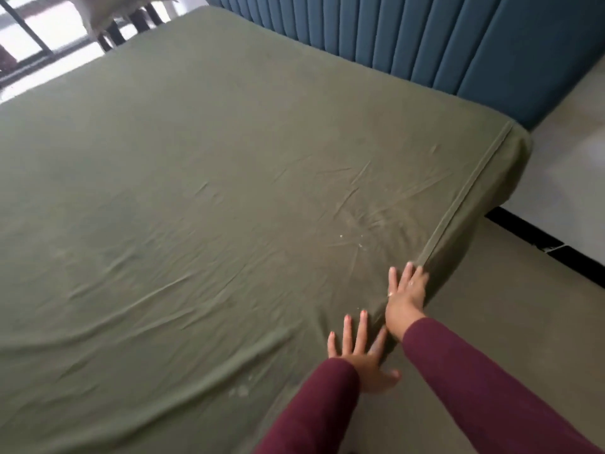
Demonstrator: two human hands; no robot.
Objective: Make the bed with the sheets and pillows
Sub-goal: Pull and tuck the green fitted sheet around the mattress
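green fitted sheet (229, 178) is on the mattress, so this looks like the smoothing step. left hand (361, 353) and right hand (406, 294) lie flat, fingers spread, near the side seam. next: push those wrinkles out, then fetch the pillow (108, 11) off the chair.

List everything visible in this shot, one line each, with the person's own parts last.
sheet: one, olive green, spread over the whole mattress, wrinkled near the right edge
headboard: one, blue, padded with vertical channels, along the far side of the bed
floor: pale grey, right of the bed
pillow: one, beige, top left beyond the bed, blurred
window frame: dark bars, top left
sleeves: two, maroon, bottom right
left hand: flat on the sheet, fingers spread
right hand: flat on the sheet at the piped mattress edge
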